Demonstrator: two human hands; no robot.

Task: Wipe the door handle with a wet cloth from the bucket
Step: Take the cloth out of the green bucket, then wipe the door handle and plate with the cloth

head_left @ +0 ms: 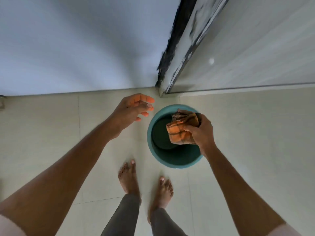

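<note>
A teal bucket [154, 150] stands on the tiled floor just ahead of my feet, dark inside. Above its opening my right hand [201, 133] grips a bunched orange checked cloth [180, 130]. To the left of the bucket my left hand [134, 108] hovers with its fingers apart and nothing in it. No door handle shows in the head view.
A pale wall [76, 48] fills the upper left. A worn door frame [177, 53] with peeling dark paint rises at upper right, beside a pale panel [255, 48]. My bare feet [129, 178] stand on cream floor tiles [42, 133] below the bucket.
</note>
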